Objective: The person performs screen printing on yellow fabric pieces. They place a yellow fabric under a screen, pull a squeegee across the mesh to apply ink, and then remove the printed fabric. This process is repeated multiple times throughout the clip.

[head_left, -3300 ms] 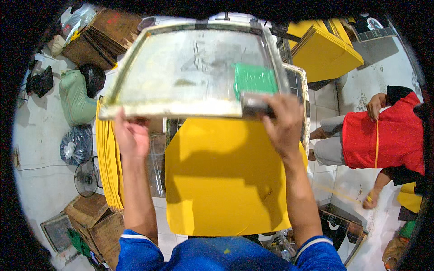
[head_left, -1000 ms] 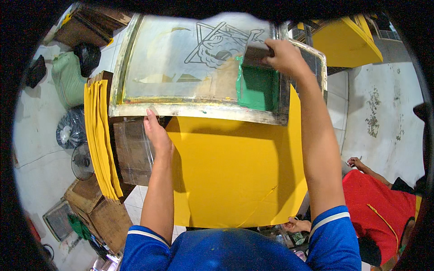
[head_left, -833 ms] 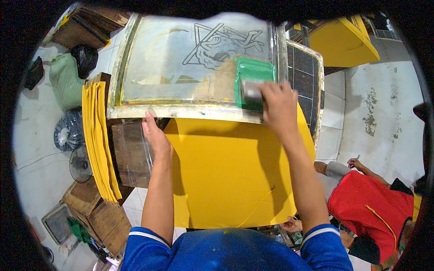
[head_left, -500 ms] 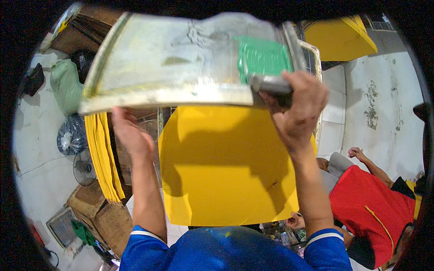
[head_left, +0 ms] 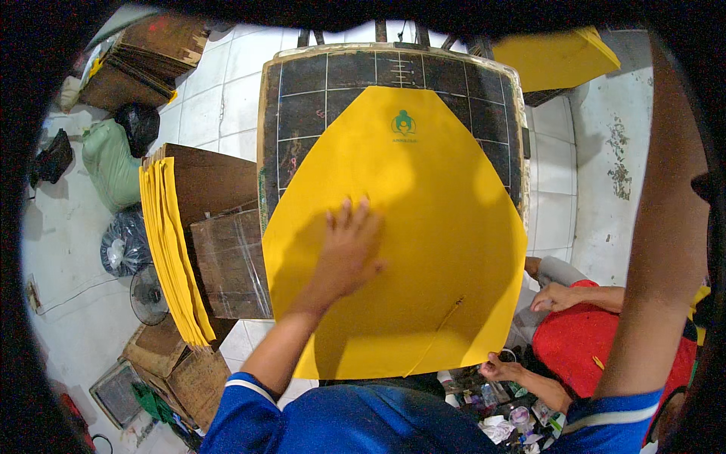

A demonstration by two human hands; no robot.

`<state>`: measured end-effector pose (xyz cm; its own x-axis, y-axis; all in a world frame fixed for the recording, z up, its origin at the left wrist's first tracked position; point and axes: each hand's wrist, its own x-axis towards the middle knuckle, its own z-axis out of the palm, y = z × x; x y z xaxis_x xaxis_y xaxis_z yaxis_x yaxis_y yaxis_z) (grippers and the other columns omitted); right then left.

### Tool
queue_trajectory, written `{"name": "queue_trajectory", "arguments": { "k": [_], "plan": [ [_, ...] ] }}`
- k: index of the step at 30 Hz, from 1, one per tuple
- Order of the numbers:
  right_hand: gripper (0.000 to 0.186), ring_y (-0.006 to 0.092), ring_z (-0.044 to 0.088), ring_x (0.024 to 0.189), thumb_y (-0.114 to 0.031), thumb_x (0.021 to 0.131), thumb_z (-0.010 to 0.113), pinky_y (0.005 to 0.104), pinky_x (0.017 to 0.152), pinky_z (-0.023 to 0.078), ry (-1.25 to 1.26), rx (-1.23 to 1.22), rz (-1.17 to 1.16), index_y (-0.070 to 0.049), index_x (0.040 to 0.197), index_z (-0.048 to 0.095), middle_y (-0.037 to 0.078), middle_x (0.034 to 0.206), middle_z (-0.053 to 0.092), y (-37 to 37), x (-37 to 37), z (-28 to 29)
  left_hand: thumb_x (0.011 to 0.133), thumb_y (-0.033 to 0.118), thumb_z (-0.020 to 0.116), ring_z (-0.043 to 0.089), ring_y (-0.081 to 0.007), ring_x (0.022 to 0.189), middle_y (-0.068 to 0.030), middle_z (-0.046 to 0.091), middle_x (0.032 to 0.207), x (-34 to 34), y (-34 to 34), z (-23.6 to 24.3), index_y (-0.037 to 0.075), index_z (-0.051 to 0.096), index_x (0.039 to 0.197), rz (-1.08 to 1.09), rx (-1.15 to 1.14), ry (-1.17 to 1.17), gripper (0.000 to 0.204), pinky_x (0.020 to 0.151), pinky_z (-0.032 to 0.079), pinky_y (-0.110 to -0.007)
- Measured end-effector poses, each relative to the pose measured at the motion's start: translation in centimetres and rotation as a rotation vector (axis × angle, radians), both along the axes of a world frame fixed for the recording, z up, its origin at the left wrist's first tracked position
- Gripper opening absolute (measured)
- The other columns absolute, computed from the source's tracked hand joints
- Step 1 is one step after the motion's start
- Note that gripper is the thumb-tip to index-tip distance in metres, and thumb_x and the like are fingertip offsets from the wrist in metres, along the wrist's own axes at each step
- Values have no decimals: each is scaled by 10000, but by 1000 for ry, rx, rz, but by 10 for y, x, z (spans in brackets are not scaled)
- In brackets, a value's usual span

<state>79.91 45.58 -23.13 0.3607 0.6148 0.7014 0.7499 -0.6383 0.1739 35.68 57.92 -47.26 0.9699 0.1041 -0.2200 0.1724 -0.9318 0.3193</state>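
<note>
A large yellow cloth piece with a narrowed top lies flat over a black gridded board. Near its top edge shows a small green printed emblem. My left hand rests on the cloth left of its middle, fingers spread, holding nothing. My right arm reaches up along the right side, and its hand is out of the picture. A thin cord lies across the cloth's lower right part.
At left, yellow cloth pieces hang over brown boards. A person in red sits at lower right, one hand at the cloth's corner. Clutter lies below; more yellow cloth is at upper right.
The framed screen with green ink and the dark tool in my right hand have left the view. The green emblem now shows. My left hand has moved onto the cloth; my right arm swung outward.
</note>
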Motion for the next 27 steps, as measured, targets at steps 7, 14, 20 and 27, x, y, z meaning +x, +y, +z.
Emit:
{"name": "queue_trajectory", "arguments": {
  "k": [7, 14, 20, 27],
  "plan": [
    [302, 210, 557, 855, -345, 840, 820, 427, 703, 523, 52, -452, -26, -96, 852, 651, 64, 911, 630, -174, -81, -142, 919, 173, 722, 400, -404, 1470, -200, 497, 1527, -98, 45, -34, 62, 510, 1462, 307, -365, -312, 594, 1223, 292, -506],
    [266, 171, 517, 854, -279, 864, 813, 417, 675, 527, -204, -1259, 470, -93, 804, 633, 45, 894, 604, -407, -356, -274, 1014, 365, 598, 608, -401, 1226, -260, 637, 1335, -358, 289, -52, -59, 557, 1388, 1437, 342, -412, 567, 1063, 456, -427],
    [176, 169, 520, 812, -153, 916, 688, 517, 780, 563, -751, -1454, 857, -99, 759, 628, 48, 834, 591, -538, -504, -267, 1035, 477, 552, 712, -249, 817, -188, 743, 861, -483, 333, -88, -9, 731, 1129, 1317, -90, -235, 527, 757, 531, -398],
    [453, 209, 543, 743, -439, 884, 749, 458, 759, 516, 296, -77, 16, 4, 823, 680, 130, 790, 645, -2, -164, 52, 1031, 462, 572, 597, -163, 733, -117, 652, 739, -473, 343, -52, -35, 724, 917, 1385, -313, -6, 532, 723, 507, -395]
  ]
}}
